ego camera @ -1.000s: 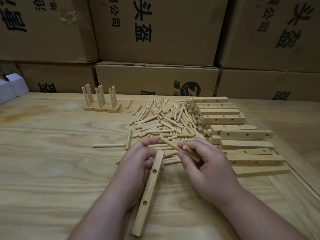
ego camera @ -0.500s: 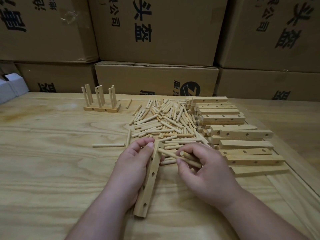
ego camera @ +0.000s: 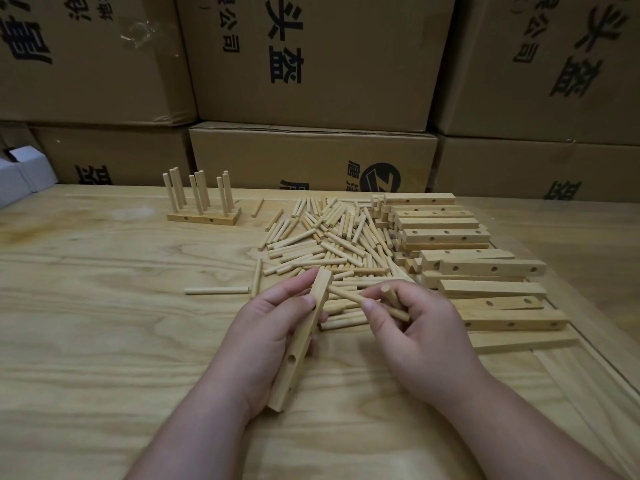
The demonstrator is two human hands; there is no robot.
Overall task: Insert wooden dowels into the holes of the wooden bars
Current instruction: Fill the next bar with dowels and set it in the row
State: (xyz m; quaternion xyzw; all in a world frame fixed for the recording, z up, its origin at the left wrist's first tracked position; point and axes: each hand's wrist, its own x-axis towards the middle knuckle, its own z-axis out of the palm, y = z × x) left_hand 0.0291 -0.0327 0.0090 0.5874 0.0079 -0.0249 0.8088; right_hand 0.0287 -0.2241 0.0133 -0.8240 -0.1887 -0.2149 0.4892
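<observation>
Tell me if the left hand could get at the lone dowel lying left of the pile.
Probably not yet: the left hand grips a wooden bar. The lone dowel lies uncovered on bare table nearby.

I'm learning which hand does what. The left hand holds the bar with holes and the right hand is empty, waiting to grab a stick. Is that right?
Not quite. The left hand does hold the wooden bar, but the right hand isn't empty: the head view shows it already pinching dowels, one aimed at the bar's upper end.
</observation>
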